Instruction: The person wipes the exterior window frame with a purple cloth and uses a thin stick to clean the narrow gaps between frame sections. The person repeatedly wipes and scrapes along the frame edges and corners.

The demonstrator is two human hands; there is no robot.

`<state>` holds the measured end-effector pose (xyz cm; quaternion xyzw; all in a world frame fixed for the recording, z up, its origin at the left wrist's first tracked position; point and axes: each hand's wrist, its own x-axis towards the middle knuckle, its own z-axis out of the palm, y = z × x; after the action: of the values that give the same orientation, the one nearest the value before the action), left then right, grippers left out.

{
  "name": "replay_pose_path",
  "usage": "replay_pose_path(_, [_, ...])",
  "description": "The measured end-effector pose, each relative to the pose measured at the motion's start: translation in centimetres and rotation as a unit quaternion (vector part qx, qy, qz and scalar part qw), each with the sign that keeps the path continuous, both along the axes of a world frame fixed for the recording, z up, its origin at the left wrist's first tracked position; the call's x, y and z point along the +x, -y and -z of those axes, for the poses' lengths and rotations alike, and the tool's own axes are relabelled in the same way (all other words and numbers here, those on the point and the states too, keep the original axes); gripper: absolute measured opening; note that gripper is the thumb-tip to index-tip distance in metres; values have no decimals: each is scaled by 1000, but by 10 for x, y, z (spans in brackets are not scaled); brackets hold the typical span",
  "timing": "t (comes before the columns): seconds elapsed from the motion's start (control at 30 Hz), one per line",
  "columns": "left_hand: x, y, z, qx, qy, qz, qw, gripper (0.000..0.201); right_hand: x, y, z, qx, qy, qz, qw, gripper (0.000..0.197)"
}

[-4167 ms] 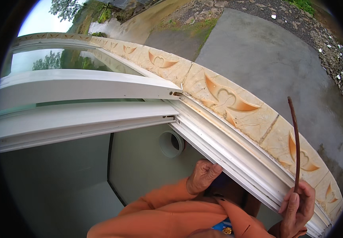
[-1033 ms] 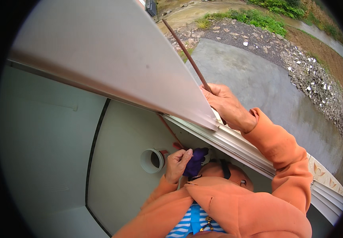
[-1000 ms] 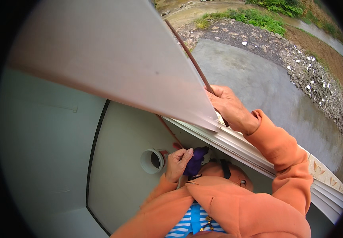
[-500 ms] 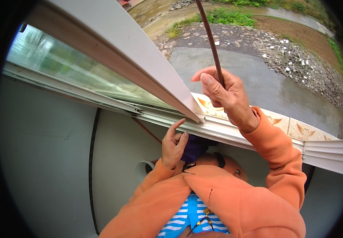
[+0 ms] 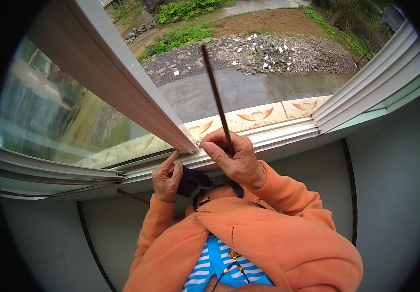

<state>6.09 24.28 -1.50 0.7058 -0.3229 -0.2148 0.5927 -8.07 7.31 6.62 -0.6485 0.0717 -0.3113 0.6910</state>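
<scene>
My right hand (image 5: 239, 158) is closed around a thin dark brown rod (image 5: 215, 92) that points up and slightly left across the window opening. Its fingertips are close to the lower corner of a white-framed sliding sash (image 5: 156, 114). Beside that corner is my left hand (image 5: 166, 181), index finger stretched toward the frame's bottom edge and the other fingers curled. A dark purple cloth (image 5: 190, 182) bunches out from it, apparently held in those curled fingers; the grip itself is partly hidden. Another brown stick (image 5: 134, 196) passes behind my left forearm.
The white window track (image 5: 273, 139) runs in front of me, with tan patterned tiles (image 5: 256, 117) on the outer ledge. A white frame post (image 5: 365, 82) rises at right. Outside, far below, lie grey paving (image 5: 190, 100) and a rubble heap (image 5: 273, 53).
The view has turned to the right. My right hand has come down and in toward the sash corner with the rod, nearer my left hand. The left index finger now meets the frame's lower edge.
</scene>
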Motion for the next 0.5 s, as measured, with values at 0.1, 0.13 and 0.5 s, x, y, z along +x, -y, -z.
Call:
replay_pose_path(0.1, [0, 8, 7, -41, -30, 37, 998, 30, 4, -10, -1, -153, 4, 14, 988, 14])
replay_pose_path(0.13, [0, 12, 10, -63, -38, 63, 995, 25, 7, -14, -1, -179, 20, 5, 984, 17])
replay_pose_path(0.5, [-57, 92, 9, -8, -43, 297, 954, 37, 4, 21, 21, -131, -80, 173, 973, 23])
